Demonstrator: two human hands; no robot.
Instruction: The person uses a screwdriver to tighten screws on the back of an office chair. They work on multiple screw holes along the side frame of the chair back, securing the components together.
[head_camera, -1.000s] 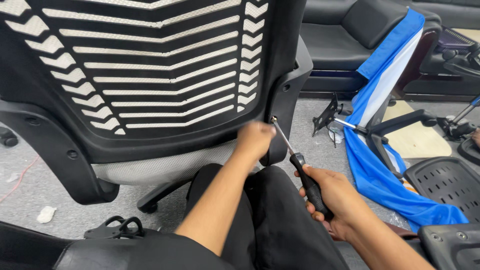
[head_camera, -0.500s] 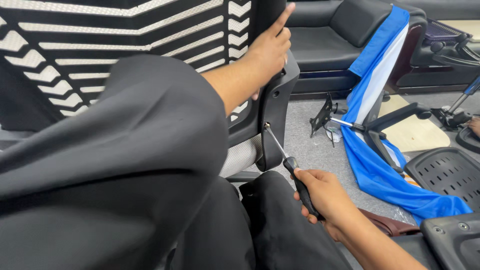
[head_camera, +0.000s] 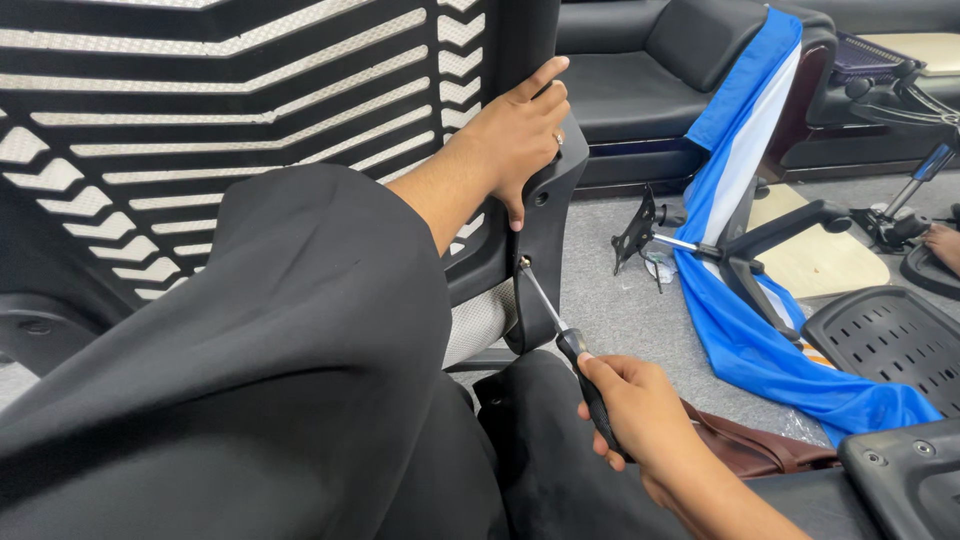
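A black office chair backrest (head_camera: 250, 120) with white mesh slots fills the left and centre. My left hand (head_camera: 520, 135) grips its right edge at the black side bracket (head_camera: 548, 235). My right hand (head_camera: 635, 410) holds a screwdriver (head_camera: 560, 330) by its black handle. The metal shaft slants up and left, and its tip sits in a screw on the lower part of the bracket. My loose black sleeve (head_camera: 250, 380) covers the lower left of the view.
A blue and white cloth (head_camera: 750, 240) drapes over chair parts on the grey carpet at right. A black perforated seat plate (head_camera: 890, 345), an armrest (head_camera: 790, 225), a metal bracket (head_camera: 640, 230) and black sofas (head_camera: 650, 80) lie beyond.
My left hand left the screw and rose to grip the backrest's right edge. The sleeve swung across the view. The screwdriver tip stayed in the screw as the view shifted.
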